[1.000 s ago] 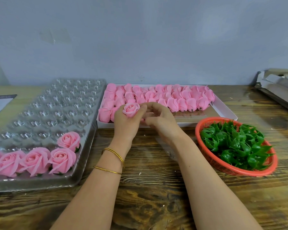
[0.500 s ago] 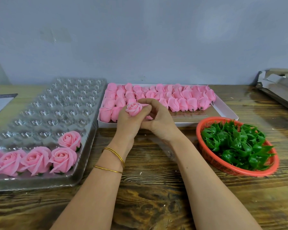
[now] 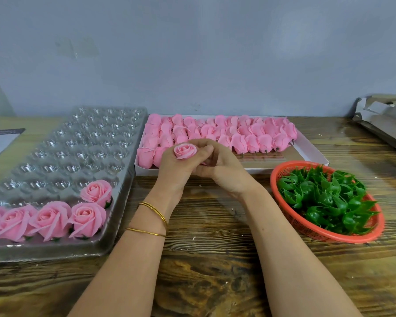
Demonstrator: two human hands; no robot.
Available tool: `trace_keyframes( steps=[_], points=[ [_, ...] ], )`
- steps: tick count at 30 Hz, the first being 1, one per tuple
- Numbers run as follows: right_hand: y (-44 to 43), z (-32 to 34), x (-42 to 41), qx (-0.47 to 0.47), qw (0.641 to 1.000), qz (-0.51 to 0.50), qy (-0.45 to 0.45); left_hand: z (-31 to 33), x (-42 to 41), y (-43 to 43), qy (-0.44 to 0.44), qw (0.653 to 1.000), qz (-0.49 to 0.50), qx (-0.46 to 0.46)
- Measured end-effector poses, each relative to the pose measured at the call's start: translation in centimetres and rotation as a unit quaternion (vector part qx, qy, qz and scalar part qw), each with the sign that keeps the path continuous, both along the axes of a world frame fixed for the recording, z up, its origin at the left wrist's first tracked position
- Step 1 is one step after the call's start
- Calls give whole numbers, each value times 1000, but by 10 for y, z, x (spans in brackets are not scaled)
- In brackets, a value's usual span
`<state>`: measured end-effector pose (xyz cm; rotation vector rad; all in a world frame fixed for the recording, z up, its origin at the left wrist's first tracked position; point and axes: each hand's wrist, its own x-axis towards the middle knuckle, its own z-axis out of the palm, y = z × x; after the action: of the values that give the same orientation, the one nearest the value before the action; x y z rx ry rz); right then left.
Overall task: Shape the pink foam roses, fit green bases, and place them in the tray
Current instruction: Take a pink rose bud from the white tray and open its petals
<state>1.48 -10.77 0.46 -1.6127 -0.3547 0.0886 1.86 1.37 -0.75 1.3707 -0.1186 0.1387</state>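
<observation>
Step in hand: shaping, 1 rose.

L hand (image 3: 174, 172) wraps the rose (image 3: 185, 151) from below, fingers curled round its lower part, bloom facing up at me so I can watch the spiral while working it. R hand (image 3: 223, 170) closes in from the rt, fingers curled, tips on the outer petals at the rose's side; reads as pinching/teasing petals outward. Both hands narrow and touching each other, held in front of the box's near edge. Can't tell if a base is fitted, as the underside is hidden by my fingers.

Layout:
- Box (image 3: 311, 152) of unshaped buds (image 3: 238, 136) just beyond the hands, an easy grab.
- Basket (image 3: 329, 235) of green bases (image 3: 325, 197) to the rt of R hand, near, so R reaches w/o crossing.
- Tray (image 3: 66, 145) to the lft of L hand. Finished roses (image 3: 87, 219) line its near row, plus 1 in the next row, so drop-off falls to L.

Judgement: early in batch, most pockets not yet filled. Next = take a base from the basket, push it on, seat the rose in the pocket beside the lone one. Risk: foam petals crease or tear if pinched hard.
</observation>
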Motion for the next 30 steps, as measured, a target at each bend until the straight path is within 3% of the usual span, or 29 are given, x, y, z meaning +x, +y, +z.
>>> trace_keyframes(
  steps=[15,30],
  points=[
    [8,0,-2,-7,999,-35,-12,-1,2,-6,2,1000,-2,-1],
    [4,2,-4,-15,1000,7,-14,0,3,-1,-19,1000,3,8]
  ],
)
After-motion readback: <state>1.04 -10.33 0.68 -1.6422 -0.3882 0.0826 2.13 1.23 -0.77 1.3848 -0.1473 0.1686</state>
